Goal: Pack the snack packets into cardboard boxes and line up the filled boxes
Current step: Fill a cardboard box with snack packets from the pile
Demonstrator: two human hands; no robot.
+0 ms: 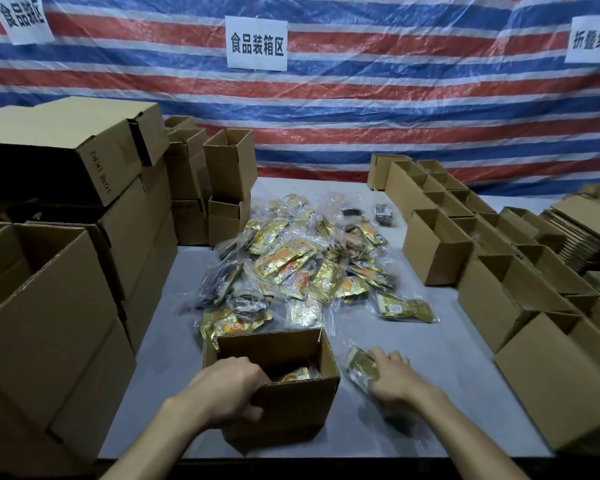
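Observation:
An open cardboard box stands at the table's near edge with a few gold packets inside. My left hand grips the box's near left rim, fingers curled over the edge. Just right of the box lies a gold snack packet on the table; my right hand lies over its right side, fingers on it. A heap of gold and clear snack packets covers the middle of the table beyond the box. One separate packet lies to the heap's right.
Large cartons are stacked along the left. Small open boxes stand stacked at the back left. Rows of empty open boxes line the right side, with flat folded cardboard behind them. A striped tarp hangs at the back.

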